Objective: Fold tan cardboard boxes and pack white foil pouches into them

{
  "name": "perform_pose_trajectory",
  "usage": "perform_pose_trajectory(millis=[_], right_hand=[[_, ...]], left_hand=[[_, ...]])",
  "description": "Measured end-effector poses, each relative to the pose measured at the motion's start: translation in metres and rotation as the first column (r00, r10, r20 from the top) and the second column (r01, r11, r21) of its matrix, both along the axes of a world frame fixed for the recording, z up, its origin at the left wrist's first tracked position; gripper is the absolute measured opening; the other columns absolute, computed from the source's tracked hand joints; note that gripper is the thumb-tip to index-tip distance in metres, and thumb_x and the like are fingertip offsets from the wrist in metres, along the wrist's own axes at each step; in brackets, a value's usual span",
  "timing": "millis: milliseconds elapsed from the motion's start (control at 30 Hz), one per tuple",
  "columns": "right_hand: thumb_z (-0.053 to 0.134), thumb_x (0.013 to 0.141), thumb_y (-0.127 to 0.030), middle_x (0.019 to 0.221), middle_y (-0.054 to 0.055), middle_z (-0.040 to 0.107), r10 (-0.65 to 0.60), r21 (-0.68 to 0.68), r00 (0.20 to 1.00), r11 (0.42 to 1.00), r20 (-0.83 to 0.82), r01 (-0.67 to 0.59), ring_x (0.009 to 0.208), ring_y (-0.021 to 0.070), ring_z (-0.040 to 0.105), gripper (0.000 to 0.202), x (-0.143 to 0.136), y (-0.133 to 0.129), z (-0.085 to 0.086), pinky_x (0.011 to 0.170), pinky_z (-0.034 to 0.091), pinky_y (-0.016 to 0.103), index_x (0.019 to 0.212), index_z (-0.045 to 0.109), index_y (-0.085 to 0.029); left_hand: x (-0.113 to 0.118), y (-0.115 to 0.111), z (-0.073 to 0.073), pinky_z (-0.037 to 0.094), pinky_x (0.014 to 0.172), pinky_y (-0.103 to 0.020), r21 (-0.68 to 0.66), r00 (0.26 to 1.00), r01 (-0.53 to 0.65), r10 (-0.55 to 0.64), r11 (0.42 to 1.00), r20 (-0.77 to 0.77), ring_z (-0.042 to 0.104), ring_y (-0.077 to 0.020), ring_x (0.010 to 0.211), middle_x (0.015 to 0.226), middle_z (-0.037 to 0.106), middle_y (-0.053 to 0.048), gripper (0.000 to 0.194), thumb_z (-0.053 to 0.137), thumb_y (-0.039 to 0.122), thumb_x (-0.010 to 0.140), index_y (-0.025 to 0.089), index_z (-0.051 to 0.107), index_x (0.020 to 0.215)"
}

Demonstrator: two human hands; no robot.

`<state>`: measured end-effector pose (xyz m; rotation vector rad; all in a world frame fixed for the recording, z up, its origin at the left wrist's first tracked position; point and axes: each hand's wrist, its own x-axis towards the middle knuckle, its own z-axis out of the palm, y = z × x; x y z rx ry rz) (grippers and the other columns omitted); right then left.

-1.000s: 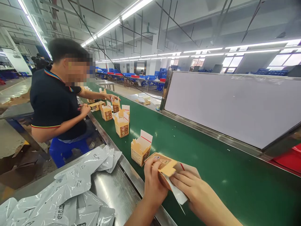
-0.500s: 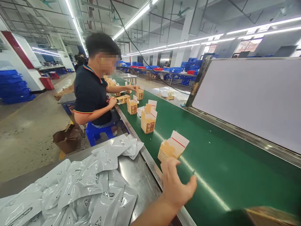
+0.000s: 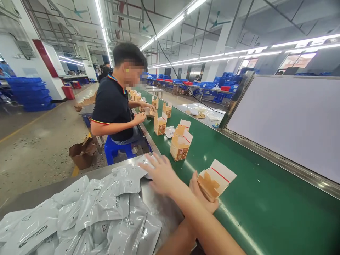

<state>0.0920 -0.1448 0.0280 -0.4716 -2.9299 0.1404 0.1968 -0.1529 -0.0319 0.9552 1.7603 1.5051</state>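
Open carton [image 3: 209, 186] is clamped in the grip of the left hand [image 3: 203, 202], fingers wrapped at its near side and under edge; the hold is probably taken low so that the mouth is left uncovered and the box steadied. The right hand [image 3: 162, 175] is crossed over the left forearm, its grip held apart with fingers spread above the far end of the pouch pile [image 3: 106, 205]; whether a pouch is touched cannot be told, as the hand is blurred. The carton is placed over the near edge of the green belt [image 3: 255, 205], tilted a little, beside the metal worktop [image 3: 167, 209], apparently so that box and pile are both reached easily. It is coloured tan, with tan inner flaps spread and a white-lined lid flap [image 3: 225, 170] raised, crossed by a red strip [image 3: 220, 175]. Pouches are silvery, glossy, dark-printed, heaped overlapping. Farther along the belt, similar open cartons [image 3: 179, 147] are stood upright, a loose pouch [image 3: 169, 132] laid flat among them; another box is handled by a seated person [image 3: 114, 102].
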Motion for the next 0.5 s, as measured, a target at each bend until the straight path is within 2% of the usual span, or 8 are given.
perform_pose_trajectory(millis=[100, 200, 300, 367, 433, 500], right_hand=[[0.069, 0.071, -0.025, 0.126, 0.006, 0.057, 0.034, 0.028, 0.993, 0.999, 0.117, -0.038, 0.115, 0.0306, 0.052, 0.065, -0.035, 0.026, -0.006, 0.092, 0.046, 0.047, 0.133, 0.048, -0.025], [0.065, 0.075, -0.024, 0.113, 0.005, 0.064, 0.012, 0.07, 0.989, 0.997, 0.146, -0.022, 0.103, 0.0275, 0.058, 0.054, -0.045, 0.037, -0.007, 0.088, 0.047, 0.042, 0.127, 0.054, -0.025], [0.063, 0.078, -0.027, 0.1, 0.005, 0.068, -0.025, 0.122, 0.985, 0.993, 0.17, 0.004, 0.097, 0.0256, 0.06, 0.035, -0.036, 0.028, -0.003, 0.089, 0.045, 0.04, 0.113, 0.062, -0.025], [0.065, 0.076, -0.025, 0.097, 0.008, 0.068, -0.094, 0.151, 0.981, 0.986, 0.168, 0.068, 0.094, 0.0258, 0.061, 0.041, -0.025, 0.014, 0.006, 0.088, 0.045, 0.041, 0.116, 0.059, -0.021], [0.062, 0.076, -0.019, 0.093, 0.012, 0.067, -0.192, 0.177, 0.971, 0.97, 0.14, 0.166, 0.087, 0.0262, 0.061, 0.046, -0.007, -0.001, 0.021, 0.084, 0.046, 0.043, 0.121, 0.053, -0.016], [0.056, 0.077, -0.014, 0.09, 0.012, 0.064, -0.262, 0.196, 0.96, 0.951, 0.102, 0.238, 0.081, 0.0259, 0.061, 0.046, 0.021, -0.016, 0.042, 0.077, 0.047, 0.042, 0.122, 0.05, -0.016]], left_hand=[[0.005, -0.002, -0.011, 0.04, 0.104, -0.044, 0.07, 0.994, 0.058, -0.051, 0.996, -0.093, 0.051, -0.0303, 0.119, 0.128, 0.053, -0.012, 0.093, 0.07, 0.009, 0.045, 0.017, 0.035, 0.131], [0.009, -0.001, -0.023, 0.046, 0.096, -0.044, 0.067, 0.991, 0.07, -0.062, 0.995, -0.121, 0.055, -0.0311, 0.112, 0.121, 0.054, -0.011, 0.082, 0.068, 0.011, 0.048, 0.023, 0.034, 0.122], [0.013, 0.001, -0.028, 0.046, 0.094, -0.044, 0.094, 0.987, 0.109, -0.097, 0.99, -0.127, 0.054, -0.0306, 0.112, 0.119, 0.052, -0.009, 0.08, 0.068, 0.012, 0.047, 0.025, 0.033, 0.119], [0.014, 0.001, -0.03, 0.044, 0.098, -0.045, 0.11, 0.985, 0.137, -0.123, 0.984, -0.124, 0.051, -0.0308, 0.116, 0.12, 0.051, -0.01, 0.081, 0.069, 0.012, 0.046, 0.023, 0.034, 0.118], [0.014, 0.002, -0.031, 0.043, 0.1, -0.047, 0.106, 0.981, 0.159, -0.145, 0.981, -0.129, 0.05, -0.031, 0.118, 0.12, 0.051, -0.011, 0.081, 0.07, 0.012, 0.046, 0.022, 0.035, 0.119], [0.012, 0.001, -0.032, 0.044, 0.099, -0.048, 0.118, 0.978, 0.169, -0.151, 0.979, -0.147, 0.052, -0.0313, 0.115, 0.117, 0.053, -0.01, 0.078, 0.07, 0.014, 0.047, 0.021, 0.038, 0.118]])
